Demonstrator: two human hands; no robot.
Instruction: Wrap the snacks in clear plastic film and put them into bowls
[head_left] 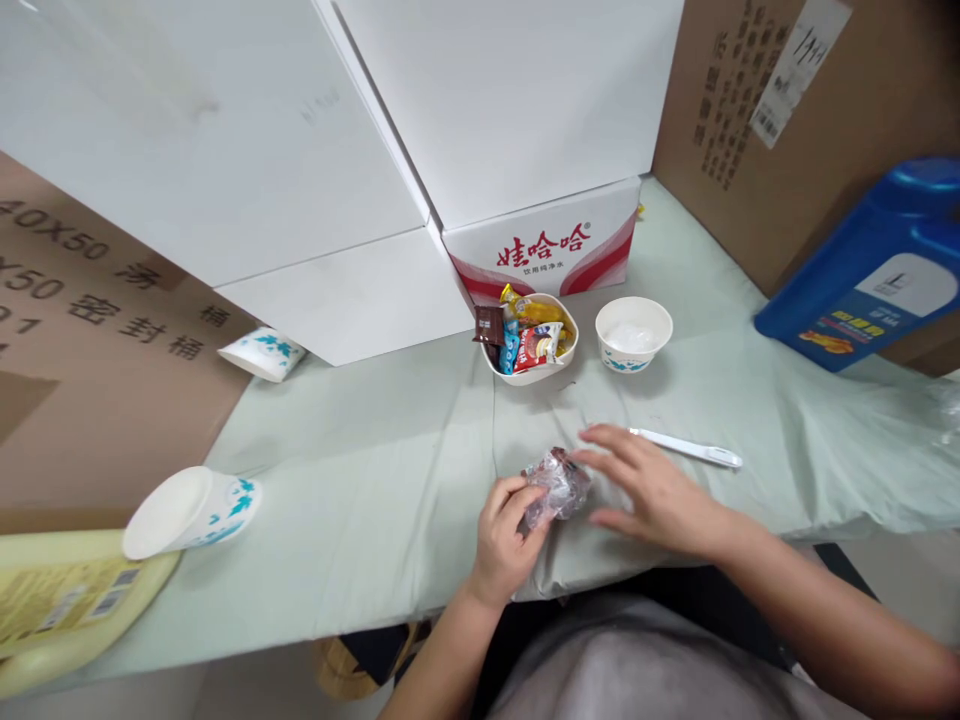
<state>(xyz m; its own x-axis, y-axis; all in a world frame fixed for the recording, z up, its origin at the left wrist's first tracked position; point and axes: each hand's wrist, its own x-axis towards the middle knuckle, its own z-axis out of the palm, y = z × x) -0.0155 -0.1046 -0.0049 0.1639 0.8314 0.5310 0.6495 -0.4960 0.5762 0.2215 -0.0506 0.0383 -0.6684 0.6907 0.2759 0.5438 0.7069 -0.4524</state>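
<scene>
My left hand (510, 540) is closed round a small dark item crumpled in clear plastic wrap (556, 488), just above the table's front edge. What is inside the wrap cannot be made out. To the right of it my right hand (652, 490) is open, fingers spread, with its fingertips close to the wrap. Beyond the right fingers lies a slim white tool (690, 447), like a cutter or knife. A white basket (532, 376) of several wrapped snacks stands farther back. Beside that is a paper bowl (631, 350) with clear plastic in it.
White cartons (551, 245) wall off the back. A brown box (757, 150) and a blue bottle (862, 265) stand at the right. On the left are a tipped paper cup (221, 510), another paper cup (266, 355) on its side and a yellow container (67, 600). Pale green cloth (360, 470) covers the table.
</scene>
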